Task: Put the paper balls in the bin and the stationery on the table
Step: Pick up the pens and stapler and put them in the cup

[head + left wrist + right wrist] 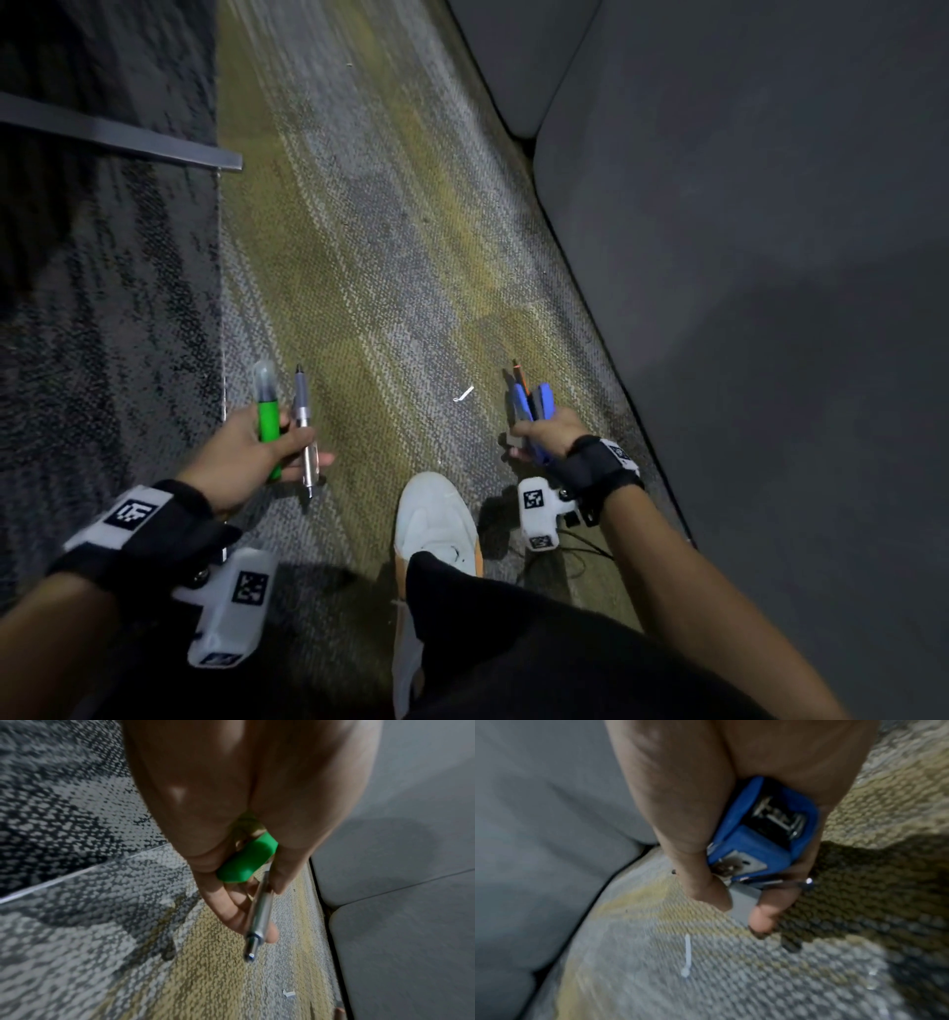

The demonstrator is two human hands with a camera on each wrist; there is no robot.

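**Both hands full of stationery above the carpet**

Left hand (246,452), palm up, curled round two things side by side: a green marker (268,416) with a clear cap pointing away, and just beside it a silver pen (304,431), tip forward, clicker end sticking out past the fingers (259,925) in the left wrist view. Green marker (246,860) wedged between palm and thumb there; silver pen (259,910) lying across the fingertips.

Right hand (544,431) gripping a blue stapler (536,406), nose pointing forward, with a thin dark pen or pencil with an orange tip (521,377) pressed alongside it. From the right wrist, blue stapler (762,829) seen end-on, metal spring showing inside, thumb and fingers wrapped on both sides; something thin and metal jutting out below it, too blurred to name.

Underneath, patterned carpet (385,246) in grey and yellow-green, with a small white scrap (463,394) lying between the two hands. Grey sofa (744,231) along the right edge. One white shoe (436,519) planted on the carpet, between the wrists
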